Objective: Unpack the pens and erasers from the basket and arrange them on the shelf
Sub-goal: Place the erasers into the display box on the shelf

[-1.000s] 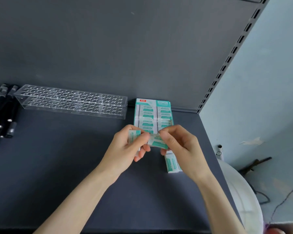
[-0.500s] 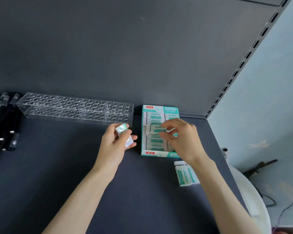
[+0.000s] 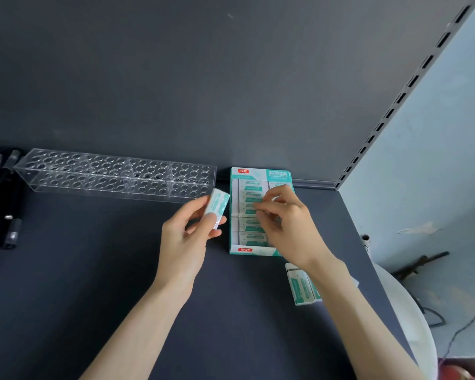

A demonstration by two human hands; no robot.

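A teal and white eraser box [image 3: 251, 250] lies open on the dark shelf [image 3: 66, 270], filled with wrapped erasers. My left hand [image 3: 187, 237] holds one wrapped eraser [image 3: 217, 205] upright just left of the box. My right hand [image 3: 288, 226] is over the box, its fingertips curled onto an eraser in the middle rows. Two loose erasers [image 3: 302, 287] lie on the shelf in front of the box, partly hidden by my right forearm. Black pens [image 3: 0, 204] lie at the far left.
A clear acrylic pen rack [image 3: 115, 174] with several holes stands along the back panel, left of the box. A white round rim [image 3: 412, 325] shows beyond the shelf's right edge, with cables on the floor there.
My hands have parted. The left one carried its eraser to the left of the box, and the right one went forward onto the erasers in the box.
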